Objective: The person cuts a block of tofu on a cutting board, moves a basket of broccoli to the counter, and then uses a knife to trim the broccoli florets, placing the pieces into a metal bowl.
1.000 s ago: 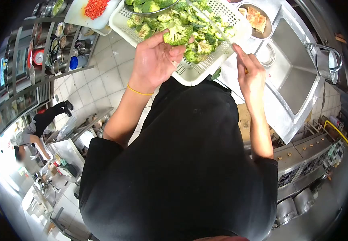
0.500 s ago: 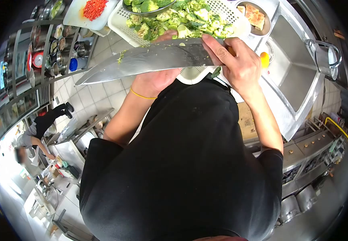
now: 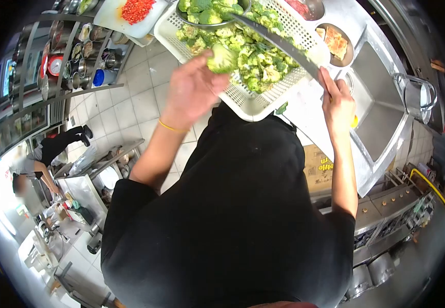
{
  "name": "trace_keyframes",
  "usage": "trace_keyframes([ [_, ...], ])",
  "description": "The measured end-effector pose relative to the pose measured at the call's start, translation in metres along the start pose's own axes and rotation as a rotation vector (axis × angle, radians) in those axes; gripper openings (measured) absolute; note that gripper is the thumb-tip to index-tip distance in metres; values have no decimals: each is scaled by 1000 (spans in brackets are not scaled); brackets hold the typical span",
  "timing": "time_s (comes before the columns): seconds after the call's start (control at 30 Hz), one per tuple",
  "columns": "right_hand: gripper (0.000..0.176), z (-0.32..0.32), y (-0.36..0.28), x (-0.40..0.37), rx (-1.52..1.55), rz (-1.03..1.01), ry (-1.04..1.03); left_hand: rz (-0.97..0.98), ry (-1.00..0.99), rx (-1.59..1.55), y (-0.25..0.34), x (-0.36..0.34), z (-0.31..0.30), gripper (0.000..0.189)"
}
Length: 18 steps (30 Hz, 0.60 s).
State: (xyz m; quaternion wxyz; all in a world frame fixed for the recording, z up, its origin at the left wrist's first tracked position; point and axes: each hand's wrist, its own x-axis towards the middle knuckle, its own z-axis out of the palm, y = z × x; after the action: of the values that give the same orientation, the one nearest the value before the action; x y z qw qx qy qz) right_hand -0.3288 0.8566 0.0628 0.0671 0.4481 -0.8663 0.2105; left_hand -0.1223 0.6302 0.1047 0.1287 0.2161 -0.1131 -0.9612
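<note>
My left hand [image 3: 194, 90] grips a piece of broccoli [image 3: 223, 58] between thumb and fingers, over the near left side of a white plastic basket [image 3: 243, 110]. Cut broccoli florets [image 3: 266, 66] cover much of the basket's bottom. A metal bowl [image 3: 217, 25] of larger broccoli pieces [image 3: 209, 14] sits at the basket's far side. My right hand [image 3: 338, 102] is closed around the handle of a large kitchen knife [image 3: 279, 42]. Its blade slants up and left across the basket, with the tip near the bowl. The knife's handle is mostly hidden by my fingers.
A white cutting board [image 3: 112, 20] with chopped red pepper [image 3: 136, 10] lies at the far left. Right of the basket are a bowl of browned slabs [image 3: 335, 43] and a metal sink [image 3: 381, 97]. Another person [image 3: 43, 159] stands at a counter on the left.
The knife has swung from lying flat across my body to slanting over the basket. My left hand has come from beneath the blade and now holds broccoli. My right hand has moved right and lower.
</note>
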Motion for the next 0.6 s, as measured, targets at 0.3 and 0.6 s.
trace_keyframes([
  [0.3,24,-23,-21,-4,746,523,-758,753,334,1496,109,133,-47,24],
  [0.6,19,-26,-12,-40,800,682,-614,314,399,2247,133,73,-85,23],
])
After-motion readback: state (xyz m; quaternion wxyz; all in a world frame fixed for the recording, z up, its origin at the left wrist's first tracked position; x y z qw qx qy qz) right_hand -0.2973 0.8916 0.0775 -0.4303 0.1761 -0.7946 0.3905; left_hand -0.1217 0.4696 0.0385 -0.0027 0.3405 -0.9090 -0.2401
